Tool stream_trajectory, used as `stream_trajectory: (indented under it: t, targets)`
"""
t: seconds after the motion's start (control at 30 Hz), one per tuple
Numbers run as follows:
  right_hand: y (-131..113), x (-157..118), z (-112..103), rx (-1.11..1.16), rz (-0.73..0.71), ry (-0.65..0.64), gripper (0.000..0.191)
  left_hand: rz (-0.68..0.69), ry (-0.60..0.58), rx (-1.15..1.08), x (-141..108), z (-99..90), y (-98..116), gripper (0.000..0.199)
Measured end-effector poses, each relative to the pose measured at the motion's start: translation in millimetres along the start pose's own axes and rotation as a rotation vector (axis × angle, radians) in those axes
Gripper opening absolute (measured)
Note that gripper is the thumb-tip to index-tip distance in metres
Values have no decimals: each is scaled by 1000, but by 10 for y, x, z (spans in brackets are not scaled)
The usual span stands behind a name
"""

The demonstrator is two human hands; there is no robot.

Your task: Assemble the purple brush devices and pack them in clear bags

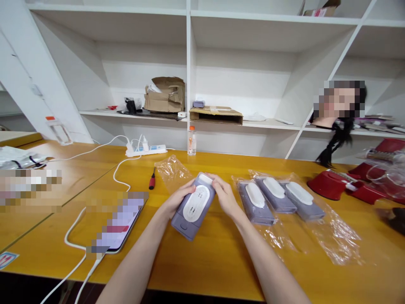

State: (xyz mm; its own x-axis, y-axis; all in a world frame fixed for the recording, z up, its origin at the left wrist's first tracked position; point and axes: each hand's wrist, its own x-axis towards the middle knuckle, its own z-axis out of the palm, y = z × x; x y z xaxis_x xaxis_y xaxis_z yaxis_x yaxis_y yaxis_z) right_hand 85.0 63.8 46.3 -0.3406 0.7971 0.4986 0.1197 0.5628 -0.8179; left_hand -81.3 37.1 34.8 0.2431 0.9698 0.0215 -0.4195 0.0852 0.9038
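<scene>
A purple-grey plastic device (182,224) with a white oval panel and a white top end is held tilted above the table. My left hand (181,197) is closed around its left side, thumb near the oval. At the upper right, my right hand (224,193) grips the device by its white end; some of those fingers are hidden behind it. Crumpled clear plastic wrap (173,171) lies just beyond my left hand. To the right, similar devices in clear bags lie in a row, the nearest bagged device (257,207) closest to my right hand.
A red-handled screwdriver (152,181) lies left of the wrap. Farther left are a phone (118,228) with white cables and a power strip (150,150). A small bottle (191,141) stands at the back. Red holders (329,184) sit at right, below shelves with a cardboard box (166,96).
</scene>
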Motion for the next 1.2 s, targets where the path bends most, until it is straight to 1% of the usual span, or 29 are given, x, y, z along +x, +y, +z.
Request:
stream_trajectory:
  t: [0.07,0.1,0.17,0.2,0.23,0.27,0.33,0.37,0.4,0.43,0.47,0.53,0.57,0.6,0.7,0.87,0.93,0.97,1.03,1.1,1.13,1.2]
  targets:
    - [109,33,5,4,66,6,45,-3,38,-28,6,3,24,43]
    - [173,51,14,-53,112,28,48,-8,79,-70,9,-4,48,41]
    - [304,80,52,-275,199,79,48,-17,173,-210,17,-44,120,36]
    - [362,89,84,-407,224,83,47,-12,217,-295,21,-76,163,35]
    - [411,96,123,-503,234,67,45,22,253,-368,25,-116,205,37]
    - [449,101,171,-569,230,33,44,85,294,-427,32,-161,241,39]
    - [496,117,278,-596,196,-36,46,250,463,-508,50,-252,286,35]
    - [508,131,333,-610,174,-72,48,305,547,-535,61,-291,293,32]
    - [514,147,384,-645,149,-123,49,334,615,-553,71,-321,290,29]
    - [517,164,429,-694,124,-183,49,339,655,-565,80,-341,279,27]
    - [518,177,465,-751,100,-247,47,329,670,-570,88,-348,265,26]
    - [517,182,503,-860,66,-344,39,296,656,-569,98,-333,233,25]
    - [516,168,502,-898,60,-361,34,282,645,-567,101,-313,218,25]
    - [514,143,487,-918,64,-352,30,270,638,-565,104,-289,206,26]
    - [499,19,363,-984,106,-289,23,218,611,-555,113,-209,176,27]
    - [458,-165,78,-1065,228,-109,15,45,467,-445,98,-91,124,24]
    - [462,-188,11,-1056,273,-38,12,-45,377,-377,66,-39,97,22]
    - [473,-189,-11,-1041,293,-12,12,-103,313,-341,46,-12,81,21]
    - [504,-180,-37,-988,321,23,12,-244,176,-259,6,37,39,24]
    - [541,-169,-58,-911,327,44,14,-376,84,-155,-19,68,-14,29]
    - [558,-167,-71,-863,320,51,14,-416,58,-104,-25,72,-43,30]
    - [583,-171,-100,-756,288,74,14,-424,16,-28,-24,58,-96,26]
